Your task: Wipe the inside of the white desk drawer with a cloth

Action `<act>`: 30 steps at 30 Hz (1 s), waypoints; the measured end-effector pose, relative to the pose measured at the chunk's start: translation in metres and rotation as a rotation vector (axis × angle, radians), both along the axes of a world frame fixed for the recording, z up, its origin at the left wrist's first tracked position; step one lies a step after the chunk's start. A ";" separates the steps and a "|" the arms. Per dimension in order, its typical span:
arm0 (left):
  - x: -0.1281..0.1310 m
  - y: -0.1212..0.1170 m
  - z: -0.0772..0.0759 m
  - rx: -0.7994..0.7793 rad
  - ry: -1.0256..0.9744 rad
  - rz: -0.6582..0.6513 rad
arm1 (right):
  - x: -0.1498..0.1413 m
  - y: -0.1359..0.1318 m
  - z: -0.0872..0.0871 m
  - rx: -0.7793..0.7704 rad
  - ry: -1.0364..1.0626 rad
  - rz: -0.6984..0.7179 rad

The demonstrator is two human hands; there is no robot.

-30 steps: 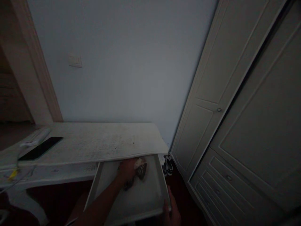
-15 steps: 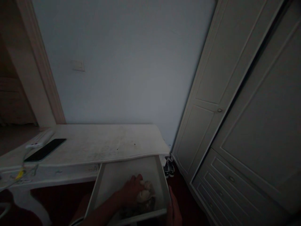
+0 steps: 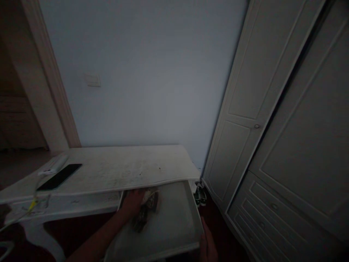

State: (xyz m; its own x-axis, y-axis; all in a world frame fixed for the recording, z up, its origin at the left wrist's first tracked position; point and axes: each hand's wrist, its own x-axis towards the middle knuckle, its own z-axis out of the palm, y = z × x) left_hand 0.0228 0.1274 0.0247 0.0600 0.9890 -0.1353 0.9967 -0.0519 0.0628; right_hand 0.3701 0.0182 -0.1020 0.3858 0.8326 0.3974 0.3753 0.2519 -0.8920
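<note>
A white drawer (image 3: 177,214) is pulled out from under the white desk (image 3: 114,163). Inside it, at the back left, my left hand (image 3: 135,201) is closed on a crumpled bundle (image 3: 149,205), pale in part and dark and patterned below; it looks like cloth, though dim light and blur hide its exact kind. My left fingers are partly lost behind the bundle. At the drawer's front right corner, my right hand (image 3: 208,242) holds the drawer from outside, its fingers along the side panel.
On the desk's left lie a dark phone-like slab (image 3: 60,177) and a white power strip (image 3: 54,165) with a cable. Shoes (image 3: 200,196) stand on the dark red floor beyond the drawer. A white wardrobe (image 3: 245,145) rises on the right, with a pale wall behind the desk.
My left hand has swept the bundle from the drawer's front right to its back left. My right hand stays at the drawer's corner. The view has shifted slightly.
</note>
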 end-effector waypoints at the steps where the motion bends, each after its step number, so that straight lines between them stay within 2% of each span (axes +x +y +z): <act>1: 0.000 0.003 0.000 0.011 0.021 0.022 | 0.000 0.000 0.000 0.010 -0.007 0.003; 4: 0.004 0.009 0.000 0.028 0.076 0.063 | -0.001 -0.001 0.003 0.023 -0.013 -0.017; 7: 0.008 0.010 0.000 0.044 0.091 0.037 | -0.004 -0.002 0.005 0.005 -0.017 -0.031; 13: 0.006 -0.002 -0.002 -0.014 0.054 -0.186 | -0.006 -0.003 0.000 -0.083 0.038 -0.040; 16: 0.013 -0.012 -0.003 -0.056 0.032 -0.288 | -0.004 -0.002 -0.003 -0.090 0.038 -0.066; 19: 0.035 -0.023 -0.007 -0.065 0.007 -0.365 | -0.002 -0.001 -0.003 -0.090 0.040 -0.050; 22: 0.070 -0.034 -0.012 -0.084 -0.025 -0.471 | -0.003 -0.002 -0.001 -0.095 0.059 -0.033; 24: 0.096 -0.040 -0.018 -0.093 -0.049 -0.573 | -0.005 -0.002 0.000 -0.096 0.056 -0.053; 27: 0.127 -0.044 -0.028 0.014 -0.100 -0.770 | -0.006 -0.002 0.000 -0.096 0.002 -0.069; 28: 0.134 -0.043 -0.031 0.050 -0.115 -0.789 | -0.006 -0.002 -0.001 -0.091 -0.014 -0.065; 30: 0.142 -0.037 -0.035 0.081 -0.134 -0.733 | -0.004 -0.001 -0.002 -0.074 -0.020 -0.055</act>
State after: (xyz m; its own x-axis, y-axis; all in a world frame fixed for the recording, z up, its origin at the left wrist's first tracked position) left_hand 0.1649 0.0906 -0.0107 0.7185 0.6955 -0.0088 0.6888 -0.7096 0.1484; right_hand 0.3657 0.0173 -0.1039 0.4245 0.8374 0.3443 0.4052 0.1643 -0.8993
